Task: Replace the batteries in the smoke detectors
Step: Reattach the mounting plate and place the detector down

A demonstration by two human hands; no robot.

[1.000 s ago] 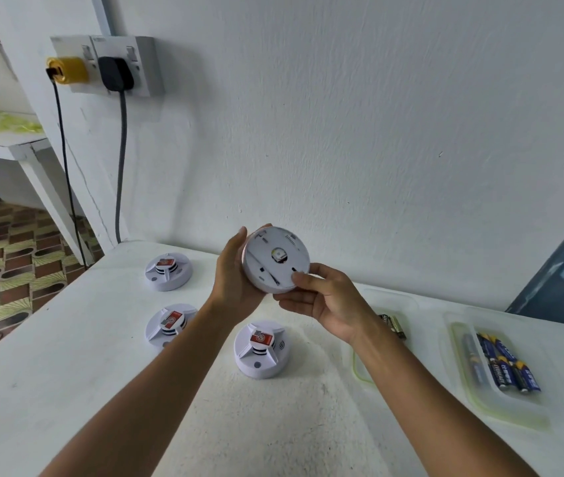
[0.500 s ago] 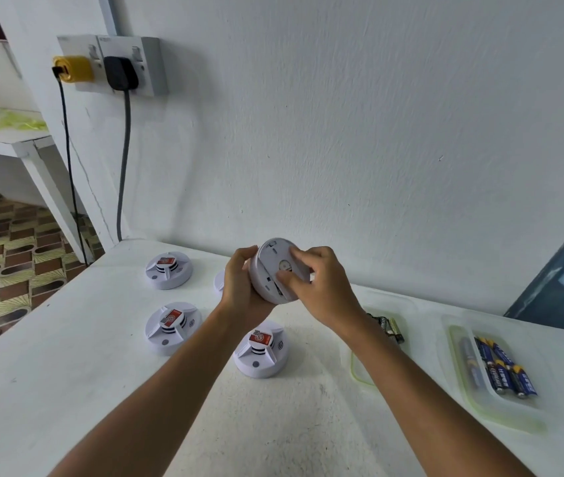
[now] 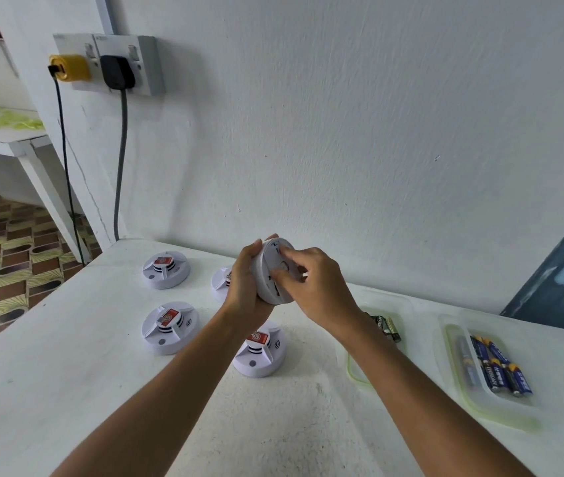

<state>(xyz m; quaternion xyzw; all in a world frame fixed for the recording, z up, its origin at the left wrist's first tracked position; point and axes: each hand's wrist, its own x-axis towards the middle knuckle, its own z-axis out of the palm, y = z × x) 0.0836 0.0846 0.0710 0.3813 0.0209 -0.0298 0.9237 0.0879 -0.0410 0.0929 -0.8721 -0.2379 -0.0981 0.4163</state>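
Left hand (image 3: 244,287) grips the smoke detector (image 3: 273,273) on edge above the surface (image 3: 67,373), near its back edge. Right hand (image 3: 315,287) pinches at its back face: opening the battery cover, I'd say. Next, it needs prying free.

One head-worn wide-angle view looks forward and down, close over the white table (image 3: 67,390) toward the wall (image 3: 377,132).

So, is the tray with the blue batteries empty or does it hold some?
It holds some: several blue batteries lie side by side inside the clear tray on the right of the table.
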